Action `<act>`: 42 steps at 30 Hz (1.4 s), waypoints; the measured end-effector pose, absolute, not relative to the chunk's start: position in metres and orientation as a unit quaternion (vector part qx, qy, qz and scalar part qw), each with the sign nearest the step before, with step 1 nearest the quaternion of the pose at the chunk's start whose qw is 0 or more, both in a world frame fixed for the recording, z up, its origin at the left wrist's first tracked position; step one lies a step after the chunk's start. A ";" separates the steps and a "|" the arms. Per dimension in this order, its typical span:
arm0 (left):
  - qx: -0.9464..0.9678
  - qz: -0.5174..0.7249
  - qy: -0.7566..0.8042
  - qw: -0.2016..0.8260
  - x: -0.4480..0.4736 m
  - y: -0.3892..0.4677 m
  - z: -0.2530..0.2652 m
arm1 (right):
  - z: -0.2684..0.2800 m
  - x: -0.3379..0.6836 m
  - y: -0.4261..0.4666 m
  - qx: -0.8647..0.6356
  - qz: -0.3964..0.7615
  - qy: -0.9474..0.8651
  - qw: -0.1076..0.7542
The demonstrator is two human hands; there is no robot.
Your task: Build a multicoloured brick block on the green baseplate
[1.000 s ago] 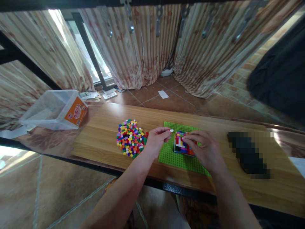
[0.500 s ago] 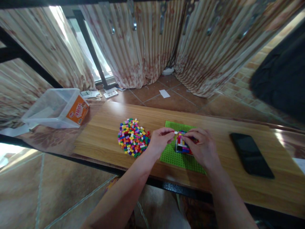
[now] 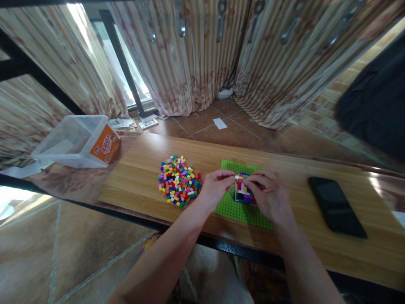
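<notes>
L hand pinched nearly closed, white brick at its tips; R hand half-curled at build's 3 o'clock, fingers touching, can't tell if gripping. Build's on green mat, L hand at its 9. Best: steady build w/ R, line brick up square, press straight down. Pile at L hand's 9, phone approx R hand's 3–4. Vs 1 s ago: brick's now right by build's 10–11 o'clock edge, was clear of it.

Looks like home: long patterned curtains, tiled floor, wooden table.
</notes>
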State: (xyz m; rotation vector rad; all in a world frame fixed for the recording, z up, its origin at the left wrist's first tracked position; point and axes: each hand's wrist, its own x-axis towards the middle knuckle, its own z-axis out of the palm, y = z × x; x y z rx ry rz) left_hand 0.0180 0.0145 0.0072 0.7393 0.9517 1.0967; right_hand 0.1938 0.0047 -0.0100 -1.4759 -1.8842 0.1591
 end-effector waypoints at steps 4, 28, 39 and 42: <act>0.336 0.489 0.424 0.684 0.019 0.014 0.006 | -0.008 0.190 0.002 -0.587 0.052 -0.731 0.345; 0.396 0.477 0.344 0.705 0.020 0.010 0.008 | 0.013 0.178 -0.011 -0.548 0.238 -0.630 0.496; 0.384 0.485 0.360 0.698 0.018 0.012 0.012 | 0.009 0.201 -0.008 -0.559 0.164 -0.666 0.466; 0.359 0.501 0.410 0.672 0.018 0.016 0.010 | 0.005 0.207 -0.006 -0.561 0.109 -0.705 0.419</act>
